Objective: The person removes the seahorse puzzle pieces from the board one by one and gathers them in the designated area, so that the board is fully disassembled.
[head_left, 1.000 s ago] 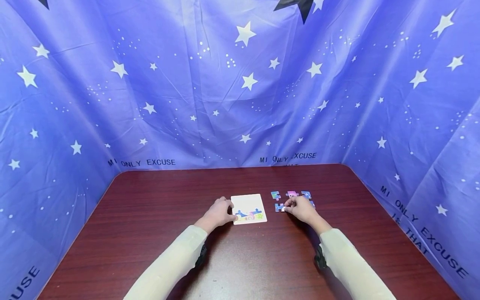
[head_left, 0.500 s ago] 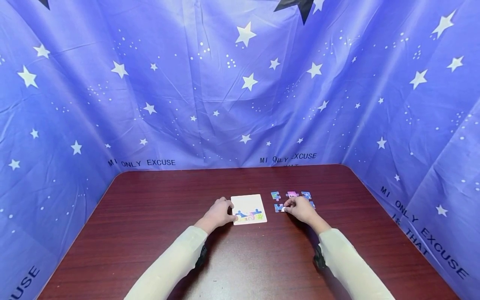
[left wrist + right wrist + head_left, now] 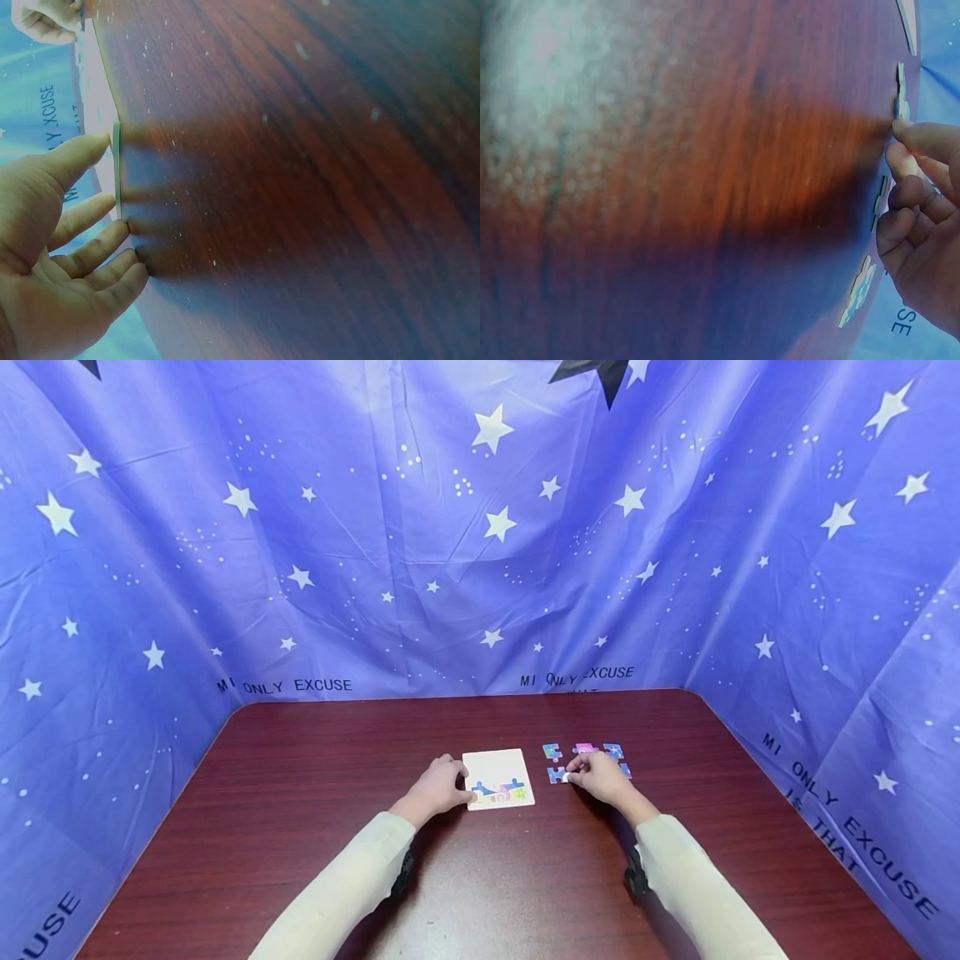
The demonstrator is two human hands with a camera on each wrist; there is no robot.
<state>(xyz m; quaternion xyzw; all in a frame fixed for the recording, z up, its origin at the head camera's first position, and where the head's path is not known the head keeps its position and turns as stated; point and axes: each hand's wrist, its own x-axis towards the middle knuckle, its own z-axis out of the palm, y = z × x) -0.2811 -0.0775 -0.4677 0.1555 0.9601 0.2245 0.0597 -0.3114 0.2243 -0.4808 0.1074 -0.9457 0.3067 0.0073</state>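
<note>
A square white puzzle board (image 3: 491,766) lies on the table, with colourful pieces fitted along its near side. My left hand (image 3: 437,787) holds the board by its left edge. In the left wrist view, the thumb and fingertips meet the thin board edge (image 3: 117,172). To the right of the board, my right hand (image 3: 606,778) pinches a blue jigsaw piece (image 3: 556,775) between thumb and fingers, low at the tabletop. That piece (image 3: 901,86) appears edge-on in the right wrist view. Part of it is hidden by the fingertips.
Behind the right hand lie a blue-green piece (image 3: 552,751), a pink piece (image 3: 585,747) and a blue piece (image 3: 613,750). Another blue piece (image 3: 626,770) is partly covered by that hand. A starry blue curtain (image 3: 420,527) surrounds the dark red table (image 3: 322,760).
My right hand and the pinched jigsaw piece have shifted very slightly left. The left hand and the board have stayed in place.
</note>
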